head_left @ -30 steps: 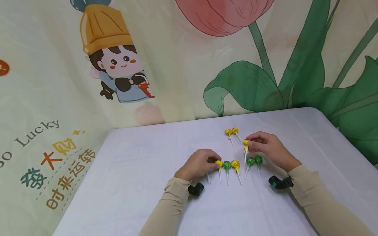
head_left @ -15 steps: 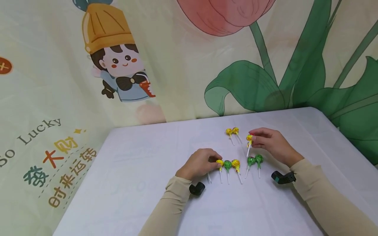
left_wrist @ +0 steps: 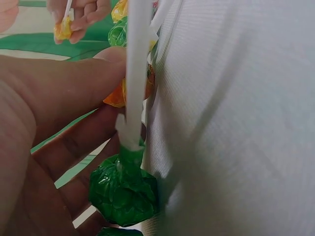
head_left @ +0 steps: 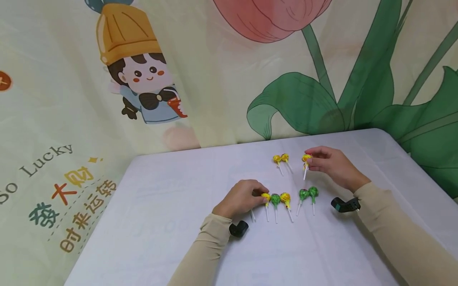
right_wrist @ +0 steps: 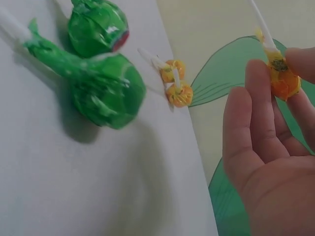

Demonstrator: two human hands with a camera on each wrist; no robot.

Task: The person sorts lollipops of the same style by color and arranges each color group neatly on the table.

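My left hand (head_left: 244,196) pinches the wrapped head of a yellow lollipop (head_left: 266,197) in a row on the white table. A green lollipop (head_left: 275,199) and a second yellow lollipop (head_left: 285,198) lie to its right. In the left wrist view another green lollipop (left_wrist: 123,191) shows under that palm, mostly hidden from the head view. Thumb and fingers of my right hand (head_left: 332,165) hold a third yellow lollipop (head_left: 306,159) by its head, stick pointing down toward me. Two green lollipops (right_wrist: 108,91) lie nearer me than the right hand.
A pair of yellow lollipops (head_left: 280,159) lies toward the back of the white table (head_left: 171,198), left of the right hand. Behind the table's far edge hangs a printed backdrop (head_left: 214,79) with a cartoon child and a tulip.
My right hand has moved back and to the right, carrying its yellow lollipop away from the row. The left hand has kept its place and its pinch.
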